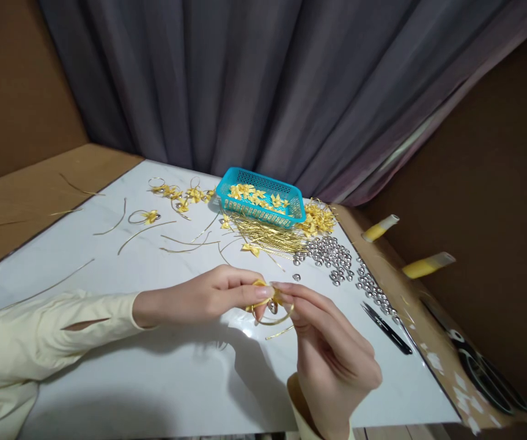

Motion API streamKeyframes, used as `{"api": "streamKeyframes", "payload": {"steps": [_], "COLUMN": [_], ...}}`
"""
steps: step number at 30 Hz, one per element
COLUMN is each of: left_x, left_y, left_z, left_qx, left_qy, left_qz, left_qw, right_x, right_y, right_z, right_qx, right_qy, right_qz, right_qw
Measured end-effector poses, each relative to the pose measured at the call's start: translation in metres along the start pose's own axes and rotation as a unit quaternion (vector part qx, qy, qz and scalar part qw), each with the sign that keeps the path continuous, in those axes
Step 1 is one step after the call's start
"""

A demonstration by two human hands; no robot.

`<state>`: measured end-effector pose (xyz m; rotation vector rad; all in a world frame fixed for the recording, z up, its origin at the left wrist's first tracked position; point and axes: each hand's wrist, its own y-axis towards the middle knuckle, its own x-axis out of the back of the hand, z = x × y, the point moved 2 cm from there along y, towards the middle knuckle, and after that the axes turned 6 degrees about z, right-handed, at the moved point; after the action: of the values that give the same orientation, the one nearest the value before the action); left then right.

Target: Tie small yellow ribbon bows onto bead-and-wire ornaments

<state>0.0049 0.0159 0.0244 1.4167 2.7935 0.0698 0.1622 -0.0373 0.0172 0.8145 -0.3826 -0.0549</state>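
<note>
White tabletop [144, 379], one blue basket [258, 211], left hand [211, 296], right hand [337, 345] both pinching seemingly one yellow flower [276, 296]

Yellow flower [276, 297], shiny, ribbon-like, small, pinched between fingertips of left hand [217, 297] and right hand [337, 348], held up over white tabletop; petals partly hidden by fingers. Silver bead [272, 307], rounded, glossy, sitting just below flower's middle. Gold wire [270, 323], thin, bent in open curve hanging under bead, one side reaching right fingertips.
</note>
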Motion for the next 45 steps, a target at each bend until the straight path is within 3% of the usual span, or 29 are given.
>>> {"api": "streamKeyframes", "payload": {"steps": [5, 9, 17, 22, 31, 37, 45], "left_x": [-0.002, -0.002, -0.004, -0.004, -0.004, -0.004, -0.004], "left_y": [0.001, 0.002, 0.003, 0.002, 0.002, 0.003, 0.002], "left_z": [0.002, 0.004, 0.011, 0.016, 0.013, 0.01, 0.01], "left_qx": [0.018, 0.028, 0.043, 0.062, 0.05, 0.069, 0.079], "left_qy": [-0.08, -0.183, -0.269, -0.271, -0.246, -0.17, -0.142], "left_qz": [-0.044, -0.075, -0.097, -0.113, -0.077, -0.083, -0.098], "left_qw": [0.996, 0.98, 0.957, 0.954, 0.965, 0.98, 0.982], "right_x": [0.007, 0.012, 0.008, 0.006, 0.005, 0.007, 0.006], "right_y": [-0.002, -0.002, 0.006, 0.01, 0.015, 0.013, 0.013], "right_z": [0.007, 0.019, 0.028, 0.027, 0.025, 0.026, 0.024], "right_qx": [-0.054, -0.126, -0.165, -0.152, -0.135, -0.135, -0.131], "right_qy": [-0.079, -0.112, -0.078, -0.09, -0.099, -0.102, -0.088], "right_qz": [-0.05, 0.0, 0.062, 0.104, 0.102, 0.109, 0.098], "right_qw": [0.994, 0.986, 0.981, 0.979, 0.981, 0.98, 0.983]}}
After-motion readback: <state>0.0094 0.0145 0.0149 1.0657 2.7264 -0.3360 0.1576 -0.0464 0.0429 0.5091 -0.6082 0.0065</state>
